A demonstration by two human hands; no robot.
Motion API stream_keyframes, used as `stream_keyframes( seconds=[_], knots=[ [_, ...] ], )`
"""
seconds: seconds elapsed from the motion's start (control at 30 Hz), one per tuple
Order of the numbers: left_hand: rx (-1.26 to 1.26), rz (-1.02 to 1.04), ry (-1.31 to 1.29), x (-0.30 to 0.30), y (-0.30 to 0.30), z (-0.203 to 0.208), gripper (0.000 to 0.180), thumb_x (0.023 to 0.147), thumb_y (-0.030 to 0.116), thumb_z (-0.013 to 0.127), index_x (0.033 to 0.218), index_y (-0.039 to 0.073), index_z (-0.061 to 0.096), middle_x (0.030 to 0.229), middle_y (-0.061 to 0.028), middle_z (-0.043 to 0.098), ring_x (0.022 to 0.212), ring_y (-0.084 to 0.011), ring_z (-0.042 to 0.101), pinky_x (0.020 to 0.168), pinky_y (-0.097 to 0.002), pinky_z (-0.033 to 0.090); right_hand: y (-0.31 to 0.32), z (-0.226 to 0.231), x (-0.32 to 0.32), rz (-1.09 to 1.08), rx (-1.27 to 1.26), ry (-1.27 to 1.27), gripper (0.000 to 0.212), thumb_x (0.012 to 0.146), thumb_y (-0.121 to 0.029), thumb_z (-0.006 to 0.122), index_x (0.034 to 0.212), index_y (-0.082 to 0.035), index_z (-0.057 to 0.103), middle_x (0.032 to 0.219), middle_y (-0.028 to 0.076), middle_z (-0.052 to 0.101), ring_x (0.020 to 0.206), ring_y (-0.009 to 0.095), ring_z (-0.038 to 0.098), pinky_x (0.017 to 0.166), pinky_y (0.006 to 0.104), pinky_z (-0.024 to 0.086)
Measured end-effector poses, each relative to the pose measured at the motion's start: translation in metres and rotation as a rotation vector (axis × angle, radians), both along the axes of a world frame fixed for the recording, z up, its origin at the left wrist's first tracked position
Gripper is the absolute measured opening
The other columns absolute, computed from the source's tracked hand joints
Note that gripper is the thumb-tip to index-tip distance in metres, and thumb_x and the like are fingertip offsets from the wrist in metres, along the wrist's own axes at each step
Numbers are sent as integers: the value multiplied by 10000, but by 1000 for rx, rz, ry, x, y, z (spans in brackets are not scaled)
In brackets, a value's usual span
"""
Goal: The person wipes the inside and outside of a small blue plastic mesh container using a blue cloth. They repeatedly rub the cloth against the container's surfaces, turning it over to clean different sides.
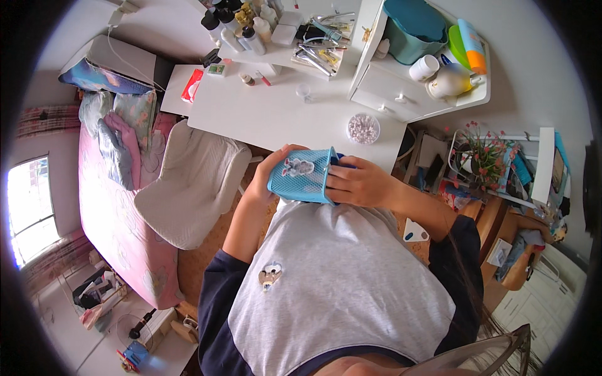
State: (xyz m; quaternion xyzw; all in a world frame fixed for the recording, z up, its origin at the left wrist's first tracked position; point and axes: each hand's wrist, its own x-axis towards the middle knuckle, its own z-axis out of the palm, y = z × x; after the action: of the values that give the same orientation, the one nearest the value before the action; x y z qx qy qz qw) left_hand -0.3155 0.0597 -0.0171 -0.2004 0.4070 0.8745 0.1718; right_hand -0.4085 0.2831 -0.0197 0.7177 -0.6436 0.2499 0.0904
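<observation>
One swab tub beyond the basket (chair leftward)

A smooth white rectangular desk spans twelve o'clock, beside a white drawer cabinet at half past one. Around nine, a quilted cream chair, a pink-covered bed and a bright paned window; patterned orange-brown floor at eight; pale wall at two.

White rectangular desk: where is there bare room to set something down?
The desk is bare beyond the held light-blue mesh basket, in front of the small clear cup and left of the round clear tub of swabs. Crowded: the raised white shelf behind, packed with black-capped bottles.
</observation>
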Motion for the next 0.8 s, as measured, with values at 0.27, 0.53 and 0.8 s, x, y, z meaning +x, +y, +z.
stream_keyframes(
  seconds=[0.27,0.53,0.8],
  knots=[
    [35,84,49,-8,2,10,559,908,447,457,1181,-33,545,1057,-131,644,958,-195,628,834,-298,508,-17,8,-7,-76,-128,-37,197,729,-154,639,920,-106,627,928,-4,605,866,158,568,711,279,475],
    [110,129,30,7,-9,-5,640,921,483,466,1313,-23,432,1220,-140,579,1090,-216,587,978,-346,447,-16,-2,-24,-405,-403,-1,221,643,-131,742,816,-89,611,768,17,605,748,184,583,638,303,476],
    [78,174,156,15,14,-7,962,744,479,707,1450,6,258,1402,-172,413,1259,-300,469,1056,-422,391,5,-24,-26,-469,-337,-764,423,601,-192,868,916,-13,650,761,105,644,643,227,634,636,288,501]
  ],
)
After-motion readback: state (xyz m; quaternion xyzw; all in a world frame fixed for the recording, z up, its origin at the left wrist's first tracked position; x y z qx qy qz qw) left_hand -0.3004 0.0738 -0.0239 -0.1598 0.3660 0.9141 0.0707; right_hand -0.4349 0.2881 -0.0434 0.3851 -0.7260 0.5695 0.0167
